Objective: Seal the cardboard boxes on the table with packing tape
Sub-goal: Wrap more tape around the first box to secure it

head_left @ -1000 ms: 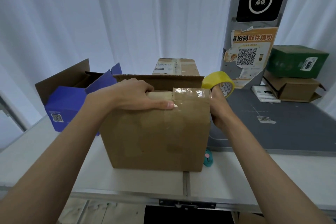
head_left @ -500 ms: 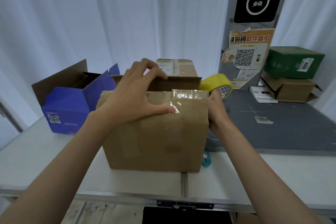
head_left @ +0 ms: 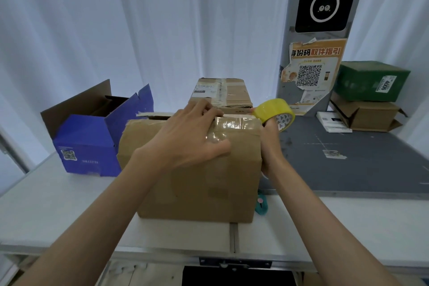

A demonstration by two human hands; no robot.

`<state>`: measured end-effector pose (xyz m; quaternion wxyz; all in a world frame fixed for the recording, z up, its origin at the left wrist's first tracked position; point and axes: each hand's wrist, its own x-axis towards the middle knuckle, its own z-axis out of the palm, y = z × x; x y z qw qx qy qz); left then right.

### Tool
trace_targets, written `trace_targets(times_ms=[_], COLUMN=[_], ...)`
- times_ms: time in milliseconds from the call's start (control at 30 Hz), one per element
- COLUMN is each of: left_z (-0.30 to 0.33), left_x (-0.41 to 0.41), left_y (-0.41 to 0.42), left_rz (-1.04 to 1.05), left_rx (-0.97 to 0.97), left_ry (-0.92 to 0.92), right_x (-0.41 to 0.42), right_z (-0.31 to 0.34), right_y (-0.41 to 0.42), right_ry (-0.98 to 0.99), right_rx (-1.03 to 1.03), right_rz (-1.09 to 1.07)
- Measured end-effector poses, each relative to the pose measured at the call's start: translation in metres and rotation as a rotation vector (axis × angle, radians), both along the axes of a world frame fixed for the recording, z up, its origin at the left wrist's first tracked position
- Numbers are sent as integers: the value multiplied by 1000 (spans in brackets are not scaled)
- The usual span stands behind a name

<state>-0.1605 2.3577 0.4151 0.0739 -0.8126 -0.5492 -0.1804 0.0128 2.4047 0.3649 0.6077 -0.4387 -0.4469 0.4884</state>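
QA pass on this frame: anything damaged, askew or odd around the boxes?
A few things. The blue box at left stands open, its flap edge ragged. The orange poster on the pillar is torn and peeling at its top and left edges. The brown box under the green box has loose flaps sticking out.

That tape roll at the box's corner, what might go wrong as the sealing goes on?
The tape roll sits at the brown box's right edge in the right hand; the strip looks wrinkled, so it may crease or bond weakly. The left hand covers the seam, so fingers could stick. A flap looks open at the left, perhaps leaving a gap.
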Motion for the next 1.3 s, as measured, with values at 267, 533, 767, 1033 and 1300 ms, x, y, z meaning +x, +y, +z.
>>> trace_targets(times_ms=[267,533,767,1033,1300], left_z=[0,-2,30,55,29], left_x=[24,52,22,-26,-62], left_y=[1,-19,-14,-7,14], left_rz=[183,297,140,266,406], left_rx=[55,22,-329,-467,-258], left_ry=[-198,-1,22,366,523], right_x=[-7,-9,-6,-23,-12], right_z=[-8,-8,-11,-14,-2], right_y=[8,11,0,-4,32], right_ry=[70,35,-23,-43,-48], right_rx=[-28,2,97,2,140], right_rz=[-78,-174,-236,85,-381])
